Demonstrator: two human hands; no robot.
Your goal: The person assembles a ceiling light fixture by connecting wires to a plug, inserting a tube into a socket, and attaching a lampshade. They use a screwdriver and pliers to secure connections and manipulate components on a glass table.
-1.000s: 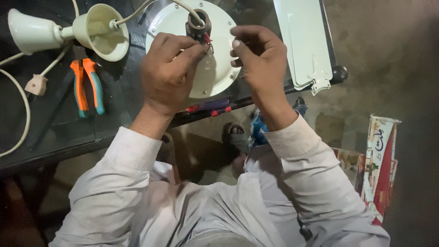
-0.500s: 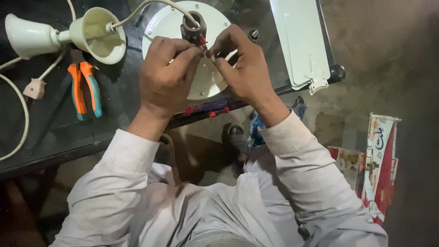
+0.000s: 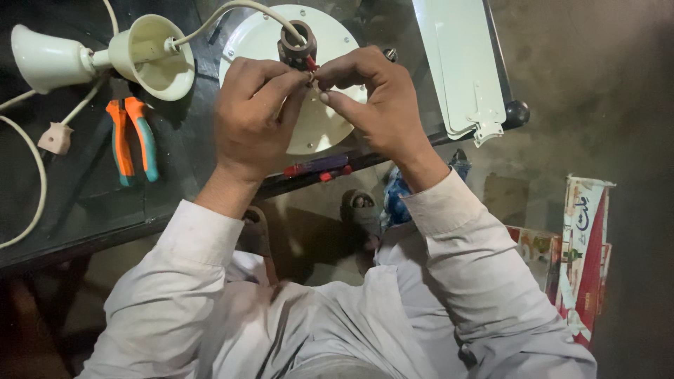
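A round white fan motor housing (image 3: 330, 126) lies on the dark table (image 3: 84, 203), with a brown hub (image 3: 298, 38) at its middle. My left hand (image 3: 253, 119) and my right hand (image 3: 375, 102) meet just in front of the hub. The fingertips of both pinch thin wires (image 3: 314, 72), one of them red, that come out beside the hub. What lies under the fingertips is hidden.
Two white cup-shaped fan covers (image 3: 151, 56) on a rod with a white cable (image 3: 232, 10) lie at the back left. Orange and teal pliers (image 3: 132, 140) and a white plug (image 3: 56, 138) are left. A white fan blade (image 3: 456, 63) lies right. A printed carton (image 3: 583, 245) stands on the floor.
My right hand moved left from the housing's rim to meet my left hand at the wires by the hub. My left hand stayed near the hub.
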